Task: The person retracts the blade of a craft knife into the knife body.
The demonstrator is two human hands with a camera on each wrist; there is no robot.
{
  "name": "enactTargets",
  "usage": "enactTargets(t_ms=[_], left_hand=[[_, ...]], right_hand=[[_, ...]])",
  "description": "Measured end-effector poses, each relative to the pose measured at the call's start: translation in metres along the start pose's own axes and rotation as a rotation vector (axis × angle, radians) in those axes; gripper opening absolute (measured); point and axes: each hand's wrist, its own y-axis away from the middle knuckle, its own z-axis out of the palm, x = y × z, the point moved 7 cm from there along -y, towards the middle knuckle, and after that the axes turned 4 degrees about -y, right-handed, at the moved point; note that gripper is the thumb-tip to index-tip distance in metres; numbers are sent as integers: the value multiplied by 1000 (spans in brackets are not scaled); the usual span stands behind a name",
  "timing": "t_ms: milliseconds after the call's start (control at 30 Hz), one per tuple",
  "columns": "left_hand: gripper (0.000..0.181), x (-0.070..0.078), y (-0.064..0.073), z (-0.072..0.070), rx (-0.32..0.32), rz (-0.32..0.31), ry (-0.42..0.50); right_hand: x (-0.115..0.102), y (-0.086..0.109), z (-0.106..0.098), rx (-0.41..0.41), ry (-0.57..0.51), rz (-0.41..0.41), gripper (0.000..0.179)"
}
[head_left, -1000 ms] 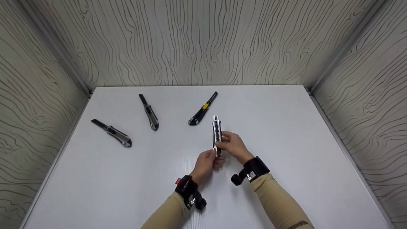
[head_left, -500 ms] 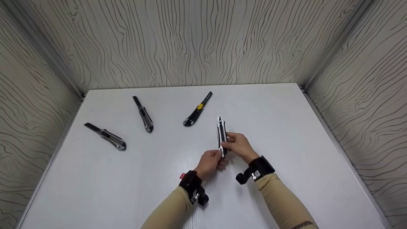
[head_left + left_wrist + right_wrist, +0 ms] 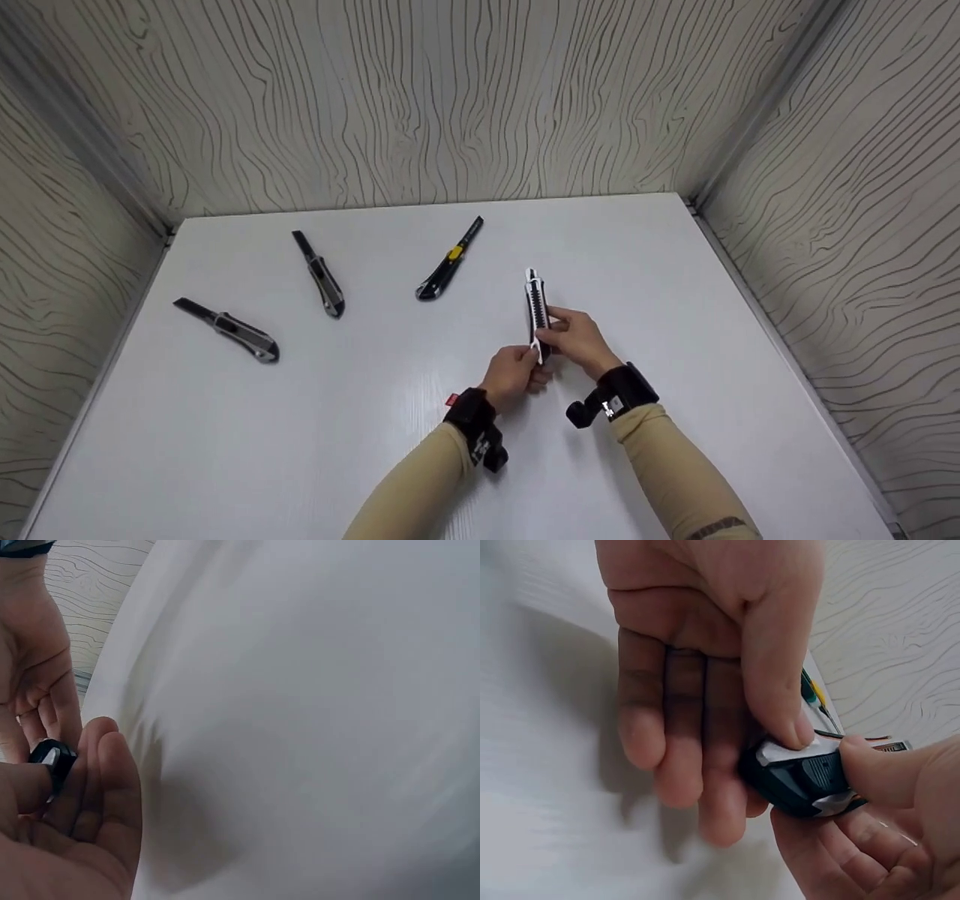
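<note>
Both hands hold one utility knife [image 3: 535, 300] above the white table, its narrow metal tip pointing toward the back wall. My left hand [image 3: 511, 377] pinches the rear end between thumb and fingers. Slightly farther up the handle, my right hand [image 3: 581, 341] grips it from the right side, thumb on top. In the right wrist view the black and silver butt of the knife [image 3: 799, 774] shows close up, a thumb from each hand pressing on it. Only the dark end of the knife [image 3: 56, 757] is visible in the left wrist view; fingers hide the rest.
Three more utility knives lie on the white table [image 3: 337, 427]: a grey one [image 3: 234, 330] at the left, another grey one [image 3: 321, 276] behind it, and a black and yellow one [image 3: 448, 259] near the middle. Wood-patterned panels [image 3: 420, 97] stand around the back and sides.
Both hands have carried the held knife to the right, farther from the black and yellow one. The head view has turned, so the lying knives appear shifted left. Both grips look the same.
</note>
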Motion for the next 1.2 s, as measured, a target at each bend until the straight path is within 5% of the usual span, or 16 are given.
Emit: enactTargets(t_ms=[433,700,1200], left_hand=[[33,9,-14,24,-44,-6,-179],[32,12,-17,33,-84,-11,-159],[32,13,-10,2,-57,-39,-169]], right_hand=[[14,-3,-27,57,-9,55,49],[16,-3,-41,74,49,80,48],[23,-15,-74,114,186,117,50]])
